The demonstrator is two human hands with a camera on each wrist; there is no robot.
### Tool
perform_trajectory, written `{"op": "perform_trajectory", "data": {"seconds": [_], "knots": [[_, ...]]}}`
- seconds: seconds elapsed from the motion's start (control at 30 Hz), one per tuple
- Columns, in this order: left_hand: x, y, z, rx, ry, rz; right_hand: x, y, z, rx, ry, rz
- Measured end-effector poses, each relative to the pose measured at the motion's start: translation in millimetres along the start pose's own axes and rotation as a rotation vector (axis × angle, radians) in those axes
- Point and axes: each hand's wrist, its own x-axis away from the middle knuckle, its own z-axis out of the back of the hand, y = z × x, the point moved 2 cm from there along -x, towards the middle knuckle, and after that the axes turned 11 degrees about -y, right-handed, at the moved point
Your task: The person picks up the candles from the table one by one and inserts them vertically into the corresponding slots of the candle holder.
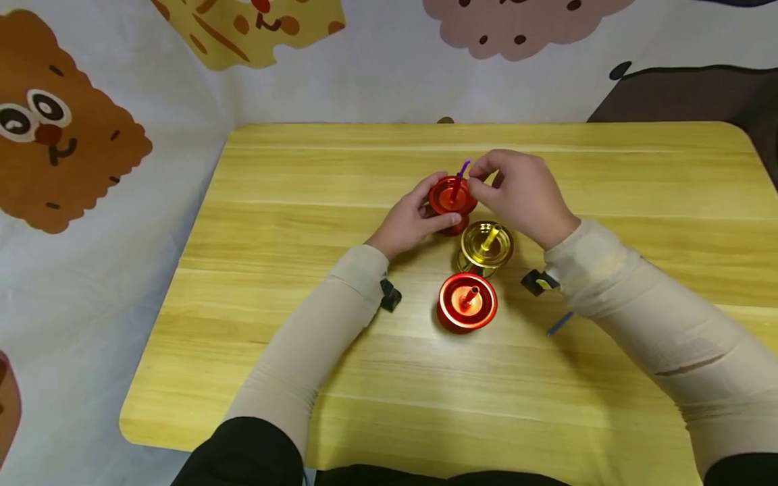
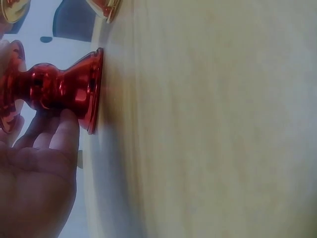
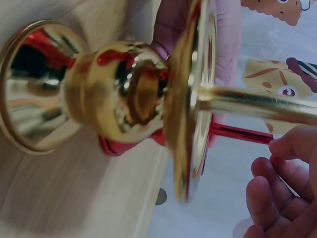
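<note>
My left hand (image 1: 408,219) grips a red metallic candlestick (image 1: 457,223), its thumb across the front and its fingers behind the stem. The candlestick stands upright, with a thin tube rising from its dish. A short purple stick (image 1: 465,166) sticks up at the tube's top. Thumb and forefinger of my right hand (image 1: 523,192) pinch at this stick, its other fingers curled. In the right wrist view the fingertips meet the end of the red tube (image 3: 242,134) and hide the stick.
A gold candlestick (image 1: 486,244) stands just in front of the held one, and a second red candlestick (image 1: 467,304) nearer the body. Under the right forearm lies a thin blue stick (image 1: 559,324) on the wooden table (image 1: 292,202). A printed cloth (image 1: 365,88) hangs behind.
</note>
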Motion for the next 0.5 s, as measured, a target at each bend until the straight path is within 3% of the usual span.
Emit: {"op": "perform_trajectory", "data": {"seconds": [0.5], "knots": [[-0.8, 0.8, 0.1, 0.001, 0.010, 0.019, 16, 13, 5, 0.025, 0.016, 0.001]]}}
